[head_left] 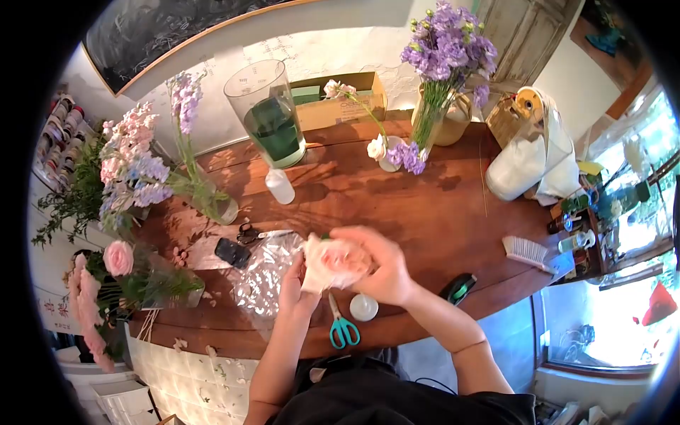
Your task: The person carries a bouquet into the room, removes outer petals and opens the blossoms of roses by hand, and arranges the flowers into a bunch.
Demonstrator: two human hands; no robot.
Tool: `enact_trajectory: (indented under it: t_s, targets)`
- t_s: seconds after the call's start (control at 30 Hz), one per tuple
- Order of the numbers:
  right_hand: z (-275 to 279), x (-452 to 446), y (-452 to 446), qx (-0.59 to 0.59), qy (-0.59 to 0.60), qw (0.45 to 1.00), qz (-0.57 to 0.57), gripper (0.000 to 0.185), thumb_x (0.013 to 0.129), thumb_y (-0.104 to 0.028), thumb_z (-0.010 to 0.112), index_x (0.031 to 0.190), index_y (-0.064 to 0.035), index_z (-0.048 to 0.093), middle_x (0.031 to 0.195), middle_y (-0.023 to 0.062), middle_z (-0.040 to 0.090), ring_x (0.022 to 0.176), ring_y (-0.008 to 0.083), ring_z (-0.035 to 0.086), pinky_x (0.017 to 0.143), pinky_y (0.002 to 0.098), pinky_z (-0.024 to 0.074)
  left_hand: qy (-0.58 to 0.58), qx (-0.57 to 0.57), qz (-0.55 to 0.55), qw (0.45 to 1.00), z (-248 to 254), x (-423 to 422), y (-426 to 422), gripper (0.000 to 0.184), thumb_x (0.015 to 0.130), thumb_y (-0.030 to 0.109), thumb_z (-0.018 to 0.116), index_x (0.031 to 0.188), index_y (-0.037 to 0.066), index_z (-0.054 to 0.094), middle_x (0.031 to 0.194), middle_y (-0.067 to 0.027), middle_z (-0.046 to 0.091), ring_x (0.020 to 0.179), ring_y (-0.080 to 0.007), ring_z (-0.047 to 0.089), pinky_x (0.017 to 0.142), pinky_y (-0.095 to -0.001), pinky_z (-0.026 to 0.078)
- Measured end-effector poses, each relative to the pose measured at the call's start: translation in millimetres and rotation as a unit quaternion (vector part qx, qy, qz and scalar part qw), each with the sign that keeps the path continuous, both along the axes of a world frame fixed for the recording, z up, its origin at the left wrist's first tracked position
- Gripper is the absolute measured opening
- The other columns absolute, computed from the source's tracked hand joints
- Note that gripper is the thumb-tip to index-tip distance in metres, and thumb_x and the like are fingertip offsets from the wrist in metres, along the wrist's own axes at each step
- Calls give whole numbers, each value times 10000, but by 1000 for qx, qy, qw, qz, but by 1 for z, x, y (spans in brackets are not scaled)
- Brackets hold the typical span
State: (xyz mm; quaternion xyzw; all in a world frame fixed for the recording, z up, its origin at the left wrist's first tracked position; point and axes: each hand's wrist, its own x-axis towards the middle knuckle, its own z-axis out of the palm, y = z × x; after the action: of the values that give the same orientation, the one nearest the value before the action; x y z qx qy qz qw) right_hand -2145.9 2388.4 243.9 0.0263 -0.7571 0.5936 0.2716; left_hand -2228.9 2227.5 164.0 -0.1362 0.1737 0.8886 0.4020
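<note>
A pale pink rose point(333, 262) with wide open petals is held between my two hands above the front of the wooden table point(439, 212). My left hand point(299, 287) grips it from the left and below. Around its right side curves my right hand point(382, 265), fingers against the petals. The stem is hidden. Below the hands lie teal-handled scissors point(344, 331), beside a small round white container point(364, 307). Crinkled clear plastic wrap point(263, 280) spreads left of my left hand.
A tall glass vase point(268, 117) and a white bottle point(280, 186) stand behind. Purple flowers point(450, 42) rise at the back; pink roses point(118, 258) fill the left. A black block point(231, 252), black scissors point(248, 232), a brush point(525, 251) and a black-green object point(459, 288) lie around.
</note>
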Motion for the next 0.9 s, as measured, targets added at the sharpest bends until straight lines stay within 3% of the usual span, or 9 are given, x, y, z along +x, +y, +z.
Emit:
enact_trajectory:
  t_s: [0.03, 0.1, 0.13, 0.17, 0.2, 0.3, 0.43, 0.63, 0.9]
  targets:
    - [7, -13, 20, 29, 12, 999, -35, 513, 683, -66, 753, 1150, -17, 544, 1060, 113, 600, 962, 159, 581, 822, 278, 473, -29, -32, 39, 998, -14, -12, 10, 278, 951, 220, 437, 1113, 13, 525, 1088, -115, 609, 920, -189, 618, 766, -319, 531]
    - [19, -46, 76, -13, 43, 984, -170, 401, 739, -99, 719, 1103, -31, 565, 978, 89, 626, 882, 141, 592, 782, 283, 487, -31, -65, -16, 997, -12, -27, 21, 240, 940, 201, 465, 1089, 24, 532, 1039, -116, 625, 826, -170, 623, 699, -280, 537]
    - [21, -69, 112, -2, 46, 963, -264, 343, 778, -124, 689, 1081, -23, 564, 953, 76, 629, 825, 126, 589, 748, 287, 492, -29, -78, -17, 996, -21, -34, 24, 229, 937, 192, 468, 1085, 33, 540, 1034, -111, 630, 807, -168, 624, 691, -283, 540]
    - [26, -90, 143, -54, 80, 958, -270, 348, 757, -93, 695, 1068, -15, 558, 966, 84, 622, 824, 139, 582, 730, 284, 489, -28, -92, -19, 995, -33, -39, 23, 219, 934, 183, 471, 1081, 41, 548, 1029, -106, 634, 787, -165, 625, 682, -286, 544]
    - [10, -113, 185, 99, 110, 934, -325, 387, 726, -57, 700, 1077, -11, 546, 986, 99, 614, 860, 159, 583, 740, 281, 481, -27, -107, -21, 994, -44, -42, 21, 209, 930, 175, 475, 1077, 50, 556, 1025, -101, 639, 767, -163, 626, 673, -288, 548]
    - [-61, -174, 260, 162, 13, 909, -383, 453, 666, -63, 741, 1070, -19, 541, 991, 144, 620, 907, 243, 612, 772, 326, 477, -53, -112, -16, 992, -70, -43, 6, 196, 928, 171, 479, 1063, 56, 561, 978, -101, 652, 746, -169, 624, 655, -291, 545]
    - [-137, -221, 307, 153, -62, 895, -413, 468, 649, -123, 761, 1053, -33, 543, 966, 164, 631, 903, 288, 618, 770, 352, 477, -80, -154, 3, 985, -93, -37, -22, 154, 905, 155, 520, 1022, 64, 565, 929, -101, 648, 715, -168, 604, 644, -293, 534]
    - [-196, -253, 349, 222, -249, 854, -400, 578, 644, -267, 758, 1105, -18, 513, 1008, 204, 619, 936, 341, 600, 814, 394, 463, -124, -179, 33, 976, -111, -23, -49, 167, 887, 159, 543, 1022, 65, 571, 916, -102, 648, 721, -171, 605, 642, -300, 530]
    - [-148, -252, 337, 322, -370, 799, -348, 491, 687, -242, 693, 1112, -51, 539, 1112, 185, 563, 1041, 308, 547, 878, 382, 450, -76, -173, 15, 982, -92, -16, -49, 193, 886, 150, 537, 1056, 59, 552, 934, -100, 635, 724, -164, 598, 653, -297, 526]
